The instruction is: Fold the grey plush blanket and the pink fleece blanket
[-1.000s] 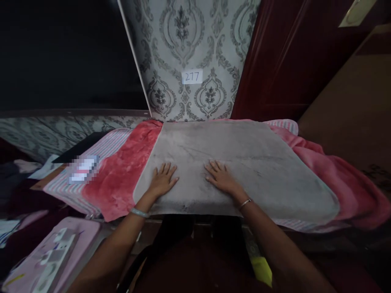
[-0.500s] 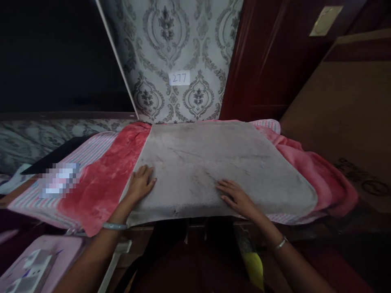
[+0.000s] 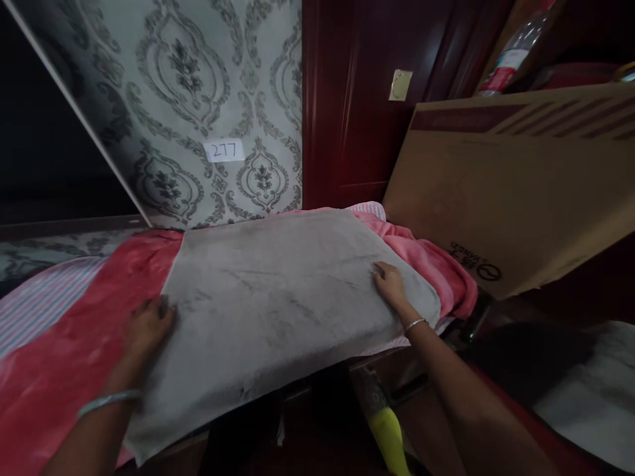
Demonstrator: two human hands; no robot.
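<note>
A grey towel (image 3: 278, 297) lies spread flat on top of a red-pink fleece blanket (image 3: 64, 344). My left hand (image 3: 146, 327) rests at the towel's left edge, fingers stretched out flat, a bangle on the wrist. My right hand (image 3: 389, 283) lies flat near the towel's right end, fingers extended, also with a bangle. Neither hand holds anything. The pink blanket (image 3: 436, 268) bunches up past the towel's right end.
A large cardboard box (image 3: 506, 192) leans at the right. Patterned wallpaper with a "277" label (image 3: 224, 151) and a dark red door (image 3: 357, 99) stand behind. A striped cloth (image 3: 44, 297) shows at left. A yellow-green object (image 3: 389, 436) sits below the surface's front edge.
Both hands have slid apart from the towel's middle to its left and right ends, staying flat on it. The view has swung right, bringing the cardboard box into sight.
</note>
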